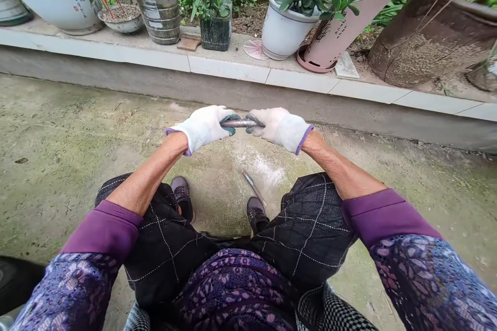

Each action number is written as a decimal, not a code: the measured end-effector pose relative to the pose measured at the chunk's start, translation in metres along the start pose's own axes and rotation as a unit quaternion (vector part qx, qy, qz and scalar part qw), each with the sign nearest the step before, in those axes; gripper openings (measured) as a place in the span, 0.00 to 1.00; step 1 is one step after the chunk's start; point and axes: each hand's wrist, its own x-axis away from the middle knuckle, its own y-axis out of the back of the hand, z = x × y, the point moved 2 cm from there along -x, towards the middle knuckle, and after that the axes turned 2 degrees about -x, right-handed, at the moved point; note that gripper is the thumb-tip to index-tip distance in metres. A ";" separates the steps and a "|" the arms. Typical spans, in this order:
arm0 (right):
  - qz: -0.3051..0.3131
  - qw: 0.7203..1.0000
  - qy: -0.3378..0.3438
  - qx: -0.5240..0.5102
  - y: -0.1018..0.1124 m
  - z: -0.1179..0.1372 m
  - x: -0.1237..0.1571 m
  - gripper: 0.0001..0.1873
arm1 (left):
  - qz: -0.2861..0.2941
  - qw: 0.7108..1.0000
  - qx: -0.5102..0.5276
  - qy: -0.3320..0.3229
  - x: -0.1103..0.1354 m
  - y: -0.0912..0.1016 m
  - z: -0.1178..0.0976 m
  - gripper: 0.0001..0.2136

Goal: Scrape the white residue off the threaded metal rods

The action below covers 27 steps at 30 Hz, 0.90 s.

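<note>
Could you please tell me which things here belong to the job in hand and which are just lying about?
In use: ridged metal rod, held by gloved left hand and right hand; perhaps the bar and white powdery patch on the ground.

Apparently just about: plain white pot, pink planter, brown pot along the ledge.

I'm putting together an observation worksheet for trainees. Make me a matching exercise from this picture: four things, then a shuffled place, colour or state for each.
Column one
1. Ridged rod
2. Loose bar
3. Pink planter
4. Glove cuffs

Column two
A. Lying near the right shoe
B. Edged in purple
C. Held between the left hand and right hand
D. On the tiled ledge

Pairs: 1-C, 2-A, 3-D, 4-B
</note>
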 end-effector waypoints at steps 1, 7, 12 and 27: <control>-0.002 1.000 -0.004 -0.010 0.002 -0.001 0.002 0.15 | 0.000 1.000 0.017 0.002 0.000 0.001 -0.001 0.16; -0.049 0.997 -0.011 -0.056 0.015 -0.005 0.006 0.16 | 0.004 0.975 0.221 0.022 -0.005 -0.005 -0.007 0.14; -0.247 0.960 -0.075 -0.107 0.028 -0.018 0.007 0.19 | -0.124 0.909 0.386 0.092 -0.025 -0.014 0.004 0.12; -0.074 0.886 -0.146 -0.434 -0.036 0.025 -0.024 0.10 | -0.253 0.624 0.712 0.200 -0.056 -0.042 -0.003 0.08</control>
